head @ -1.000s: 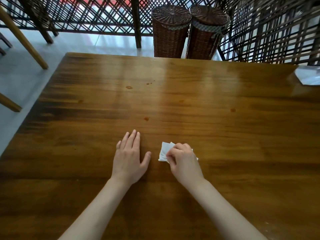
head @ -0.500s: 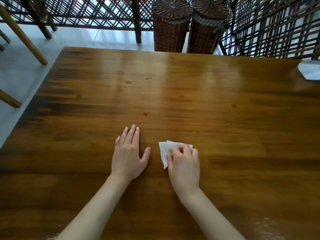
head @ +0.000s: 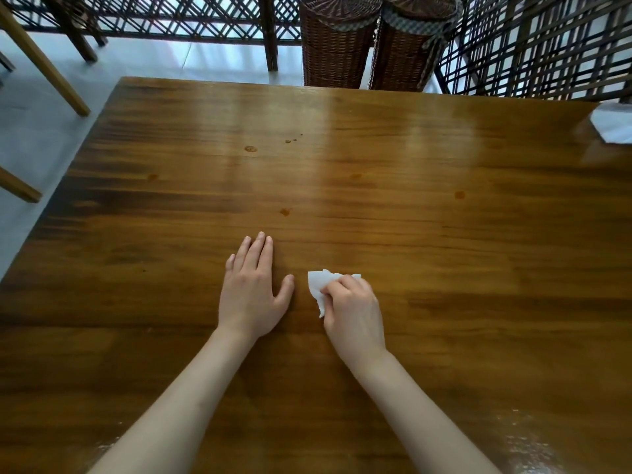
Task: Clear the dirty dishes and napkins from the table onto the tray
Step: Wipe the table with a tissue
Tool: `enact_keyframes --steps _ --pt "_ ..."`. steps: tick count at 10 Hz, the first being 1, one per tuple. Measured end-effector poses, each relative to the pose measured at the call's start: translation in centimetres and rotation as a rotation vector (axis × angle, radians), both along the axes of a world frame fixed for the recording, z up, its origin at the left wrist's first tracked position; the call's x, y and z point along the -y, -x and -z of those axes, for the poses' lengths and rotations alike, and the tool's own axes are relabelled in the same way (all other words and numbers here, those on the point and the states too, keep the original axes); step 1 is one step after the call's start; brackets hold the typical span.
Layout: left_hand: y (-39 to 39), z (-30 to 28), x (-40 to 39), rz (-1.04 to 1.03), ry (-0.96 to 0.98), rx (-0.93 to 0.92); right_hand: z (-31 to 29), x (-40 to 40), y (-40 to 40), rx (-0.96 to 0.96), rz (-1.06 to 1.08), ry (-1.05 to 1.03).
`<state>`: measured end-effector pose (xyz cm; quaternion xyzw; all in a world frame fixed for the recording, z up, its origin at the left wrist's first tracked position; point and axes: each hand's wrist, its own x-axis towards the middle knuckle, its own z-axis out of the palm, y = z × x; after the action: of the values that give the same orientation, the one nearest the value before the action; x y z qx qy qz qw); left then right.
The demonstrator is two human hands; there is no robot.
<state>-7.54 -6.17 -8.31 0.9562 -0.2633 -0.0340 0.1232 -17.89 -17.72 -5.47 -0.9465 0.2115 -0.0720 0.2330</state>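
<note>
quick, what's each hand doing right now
Left hand: open, flat on the table.
Right hand: closed on a white napkin.

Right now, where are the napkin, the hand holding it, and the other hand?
napkin (head: 316, 285): head view, on its white left part beside the fingers.
right hand (head: 354, 309): head view, back of the hand gripping the napkin.
left hand (head: 251, 292): head view, back of the hand lying flat on the table.

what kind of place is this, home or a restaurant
Probably a restaurant or cafe dining area, though a home isn't ruled out: a large wooden table, lattice screens partitioning it, and two wicker bins behind.
</note>
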Motion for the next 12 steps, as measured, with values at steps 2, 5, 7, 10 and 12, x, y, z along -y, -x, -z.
enact_keyframes --steps 2,5,7,10,12 --pt "-0.2 0.2 0.0 -0.005 0.012 -0.005 -0.2 -1.1 2.3 0.001 -0.133 -0.084" --pt "-0.1 0.3 -0.2 0.004 0.020 -0.005 -0.5 -1.7 5.6 -0.065 -0.373 -0.117" --pt "-0.5 0.6 0.0 0.009 0.026 0.010 -1.5 1.3 3.2 0.014 -0.171 -0.047" --pt "-0.3 0.7 -0.1 -0.005 0.023 0.028 0.3 0.4 1.0 0.007 -0.066 -0.064" --pt "-0.3 0.7 -0.1 0.000 0.040 0.020 0.7 -0.3 2.6 -0.012 -0.007 0.022"
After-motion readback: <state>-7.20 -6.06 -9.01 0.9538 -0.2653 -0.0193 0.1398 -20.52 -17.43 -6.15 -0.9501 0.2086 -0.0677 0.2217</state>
